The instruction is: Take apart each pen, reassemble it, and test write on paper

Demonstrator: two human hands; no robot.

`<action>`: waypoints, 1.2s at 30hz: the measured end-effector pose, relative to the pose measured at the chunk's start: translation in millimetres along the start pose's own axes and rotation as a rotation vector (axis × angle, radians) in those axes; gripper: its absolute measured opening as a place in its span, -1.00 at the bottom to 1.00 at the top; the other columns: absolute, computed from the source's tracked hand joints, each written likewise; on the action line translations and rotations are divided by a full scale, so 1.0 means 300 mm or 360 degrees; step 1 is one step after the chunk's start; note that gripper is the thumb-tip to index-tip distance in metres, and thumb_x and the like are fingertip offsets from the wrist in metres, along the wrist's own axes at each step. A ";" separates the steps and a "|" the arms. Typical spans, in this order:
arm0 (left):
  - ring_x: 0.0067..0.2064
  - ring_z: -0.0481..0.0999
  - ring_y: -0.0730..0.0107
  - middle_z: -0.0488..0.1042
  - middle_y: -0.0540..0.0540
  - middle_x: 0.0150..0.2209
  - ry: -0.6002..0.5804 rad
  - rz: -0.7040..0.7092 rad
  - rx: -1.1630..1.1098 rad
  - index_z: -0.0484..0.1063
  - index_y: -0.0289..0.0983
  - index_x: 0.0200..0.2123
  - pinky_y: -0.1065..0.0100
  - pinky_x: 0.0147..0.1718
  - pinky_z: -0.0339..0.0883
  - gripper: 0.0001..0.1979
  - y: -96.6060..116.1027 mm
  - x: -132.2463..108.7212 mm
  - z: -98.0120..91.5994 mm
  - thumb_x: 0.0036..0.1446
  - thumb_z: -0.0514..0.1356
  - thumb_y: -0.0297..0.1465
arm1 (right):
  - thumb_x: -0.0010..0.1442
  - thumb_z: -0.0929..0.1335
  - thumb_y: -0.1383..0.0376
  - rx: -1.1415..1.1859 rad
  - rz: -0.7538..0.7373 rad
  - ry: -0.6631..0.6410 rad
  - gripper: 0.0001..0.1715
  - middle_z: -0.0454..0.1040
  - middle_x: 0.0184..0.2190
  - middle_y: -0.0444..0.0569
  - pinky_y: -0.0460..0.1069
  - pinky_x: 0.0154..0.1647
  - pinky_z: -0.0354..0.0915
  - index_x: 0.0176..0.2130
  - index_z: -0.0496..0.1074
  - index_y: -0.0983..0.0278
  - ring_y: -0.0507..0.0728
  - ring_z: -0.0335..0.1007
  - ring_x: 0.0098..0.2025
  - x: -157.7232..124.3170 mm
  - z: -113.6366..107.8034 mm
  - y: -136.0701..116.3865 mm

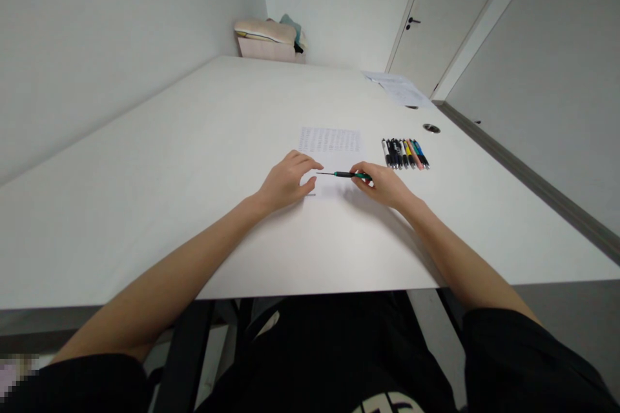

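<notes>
My right hand (380,182) pinches a green-and-black pen (345,174) held level above a sheet of paper. From its left end a thin dark rod, which looks like the refill, sticks out toward my left hand (291,179). That hand is open, thumb and fingers apart around the rod's tip, and I see no contact. Below its thumb lies a small thin grey piece (310,194), too small to make out. Printed rows of text fill the upper part of the paper (334,139), and my hands cover some of its lower part.
A row of several pens (405,153) in various colours lies to the right of the paper. Farther back are more printed sheets (400,87) and a round table grommet (431,128). The white table (194,135) meets a wall on the left. Folded cloth (266,31) sits beyond its far edge.
</notes>
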State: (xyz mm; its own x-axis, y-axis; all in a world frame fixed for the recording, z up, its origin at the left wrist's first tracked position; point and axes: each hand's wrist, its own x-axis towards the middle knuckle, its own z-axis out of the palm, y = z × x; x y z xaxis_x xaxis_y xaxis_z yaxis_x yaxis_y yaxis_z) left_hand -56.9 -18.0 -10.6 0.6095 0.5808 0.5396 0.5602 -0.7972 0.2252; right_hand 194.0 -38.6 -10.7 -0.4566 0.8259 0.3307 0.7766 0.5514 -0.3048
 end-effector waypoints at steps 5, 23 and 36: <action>-0.13 0.34 0.26 0.48 -0.11 -0.21 -0.0054 0.0023 -0.0001 0.42 -0.28 -0.18 0.22 -0.12 0.24 -0.78 0.006 0.000 0.009 0.10 0.09 -0.42 | 0.19 0.21 0.27 -0.0054 -0.0039 -0.0013 -0.81 0.47 -0.29 -0.02 -0.07 -0.33 0.20 -0.18 0.31 0.23 0.06 0.34 -0.39 0.005 0.009 -0.027; -0.19 0.34 0.28 0.48 -0.10 -0.32 -0.0070 -0.0004 0.0026 0.44 -0.28 -0.28 0.26 -0.18 0.23 -0.85 -0.003 -0.001 0.008 0.10 0.10 -0.41 | 0.19 0.21 0.27 -0.0083 -0.0047 0.0005 -0.81 0.48 -0.32 -0.03 -0.07 -0.34 0.19 -0.19 0.32 0.23 0.05 0.34 -0.41 0.008 0.005 -0.016; -0.21 0.34 0.31 0.48 -0.10 -0.33 -0.0004 -0.0012 0.0030 0.43 -0.28 -0.29 0.27 -0.19 0.24 -0.83 -0.025 -0.006 0.008 0.15 0.04 -0.44 | 0.16 0.23 0.27 -0.0047 -0.0056 0.0053 -0.82 0.46 -0.37 -0.06 -0.08 -0.37 0.19 -0.20 0.33 0.23 0.04 0.32 -0.43 0.004 -0.011 0.005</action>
State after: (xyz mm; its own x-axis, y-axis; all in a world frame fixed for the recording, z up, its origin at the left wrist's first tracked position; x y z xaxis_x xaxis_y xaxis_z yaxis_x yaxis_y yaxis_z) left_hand -60.8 -12.7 -15.2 0.6065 0.5870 0.5362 0.5752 -0.7896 0.2138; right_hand 195.9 -37.3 -7.8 -0.4697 0.8013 0.3704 0.7729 0.5760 -0.2661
